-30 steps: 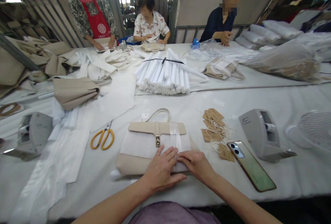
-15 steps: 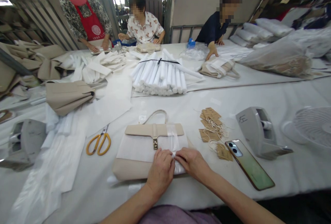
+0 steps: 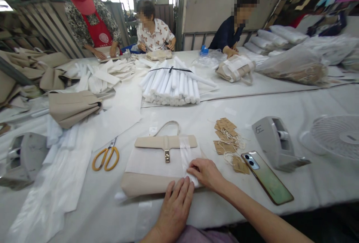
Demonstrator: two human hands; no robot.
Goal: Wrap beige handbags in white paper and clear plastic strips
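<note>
A beige handbag (image 3: 157, 164) lies flat on the white counter (image 3: 280, 101) directly before the person, its handle arching away from them and its flap held by a small metal clasp (image 3: 166, 156). A sheet of white wrapping paper (image 3: 148, 164) covers the handbag's front below the flap, and a strip of clear tape (image 3: 187, 157) runs down over the flap and paper to the right of the clasp. The left hand (image 3: 175, 207) rests palm down at the handbag's near edge, fingers stretched out flat and grasping nothing, the fingertips touching the lower rim of the handbag. The right hand (image 3: 206, 174) lies on the handbag's near right corner, fingers loosely curled and pressing on the lower end of the tape; it holds nothing closed in its grip. Left of the handbag, yellow-handled scissors (image 3: 106, 157) lie on the counter. Right of the handbag sits a heap of brown paper tags (image 3: 227, 138) with white strings, then a phone (image 3: 267, 177) lying face down, and beyond that a grey tape dispenser (image 3: 273, 144) and a white fan (image 3: 333, 136). Behind the handbag, farther across the counter, lies a tied bundle of white rolls (image 3: 174, 82). Three other people work on the far side of the counter from the handbag.
</note>
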